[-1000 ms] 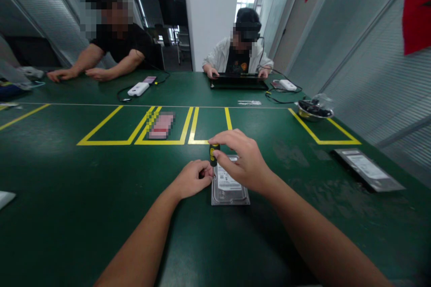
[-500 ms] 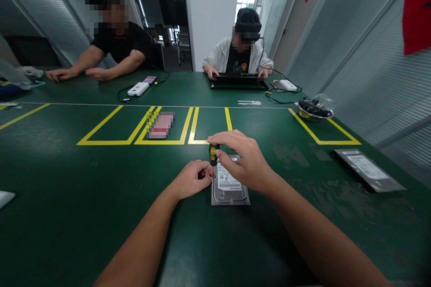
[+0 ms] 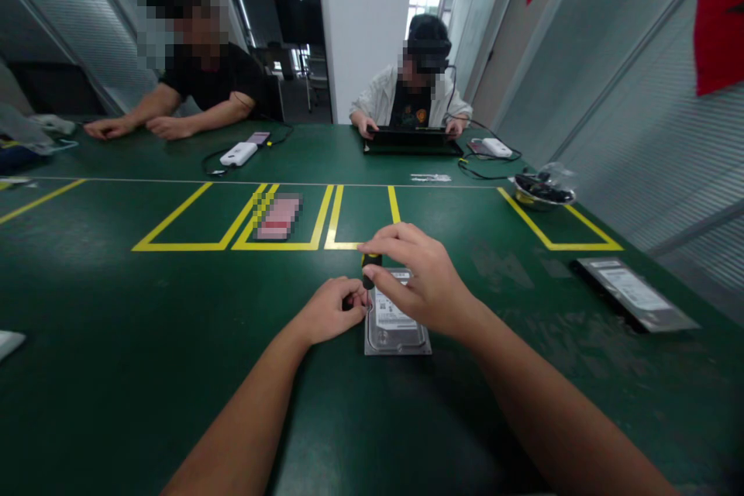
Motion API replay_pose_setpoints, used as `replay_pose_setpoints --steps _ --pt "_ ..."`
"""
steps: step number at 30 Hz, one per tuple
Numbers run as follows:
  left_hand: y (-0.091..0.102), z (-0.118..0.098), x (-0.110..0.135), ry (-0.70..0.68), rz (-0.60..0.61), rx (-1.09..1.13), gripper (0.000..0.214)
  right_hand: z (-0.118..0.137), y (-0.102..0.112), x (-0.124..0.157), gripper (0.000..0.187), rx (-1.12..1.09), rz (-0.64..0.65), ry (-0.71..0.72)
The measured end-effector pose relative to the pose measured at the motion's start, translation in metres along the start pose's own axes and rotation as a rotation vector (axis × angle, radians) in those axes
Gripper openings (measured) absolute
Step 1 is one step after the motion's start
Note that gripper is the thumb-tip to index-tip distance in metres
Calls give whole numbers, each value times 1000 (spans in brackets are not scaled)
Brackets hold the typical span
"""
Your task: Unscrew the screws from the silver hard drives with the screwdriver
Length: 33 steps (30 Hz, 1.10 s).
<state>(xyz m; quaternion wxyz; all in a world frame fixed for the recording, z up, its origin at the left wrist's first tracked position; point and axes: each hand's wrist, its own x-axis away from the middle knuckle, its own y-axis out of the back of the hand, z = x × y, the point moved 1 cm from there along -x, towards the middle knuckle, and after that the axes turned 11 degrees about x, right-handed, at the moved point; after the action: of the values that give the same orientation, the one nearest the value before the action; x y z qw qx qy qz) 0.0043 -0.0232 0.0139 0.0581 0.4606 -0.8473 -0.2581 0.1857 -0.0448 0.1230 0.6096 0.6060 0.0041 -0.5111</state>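
Note:
A silver hard drive (image 3: 401, 335) with a white label lies flat on the green table in front of me. Upright over its left edge stands a screwdriver (image 3: 370, 271) with a black and yellow handle, its thin shaft pointing down at the drive. My right hand (image 3: 421, 271) holds the handle between thumb and fingers and covers part of the label. Beside the drive's left edge, my left hand (image 3: 337, 308) is closed in a pinch close to the screwdriver's tip. What its fingertips grip there is too small to make out.
A second hard drive (image 3: 633, 294) lies to the right. Behind it is a metal bowl (image 3: 543, 192) of dark items. A pink blurred item (image 3: 279, 217) lies within yellow tape (image 3: 180, 246). Across the table sit two people, one holding a black panel (image 3: 412, 139).
My right hand's fingers have shifted around the screwdriver handle, which has turned and tilted slightly. The left hand and the hard drive have stayed in place.

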Motion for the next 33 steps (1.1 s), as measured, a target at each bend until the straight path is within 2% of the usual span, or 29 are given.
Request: replay_pose_setpoints --steps 5,10,17,23,29,33 --pt "0 0 0 0 -2 4 4 2 1 -1 24 3 -1 58" --pt "1 -2 1 12 7 13 4 1 0 0 22 59 16 -5" --pt "0 -2 1 11 -18 -5 3 7 3 1 25 26 30 59" --pt "0 -1 0 31 -19 -8 2 8 4 1 21 78 65 -6" --pt "0 -2 1 30 -29 -1 3 10 6 1 26 32 54 50" --pt "0 -3 1 34 -20 -25 4 8 4 1 21 75 56 4"
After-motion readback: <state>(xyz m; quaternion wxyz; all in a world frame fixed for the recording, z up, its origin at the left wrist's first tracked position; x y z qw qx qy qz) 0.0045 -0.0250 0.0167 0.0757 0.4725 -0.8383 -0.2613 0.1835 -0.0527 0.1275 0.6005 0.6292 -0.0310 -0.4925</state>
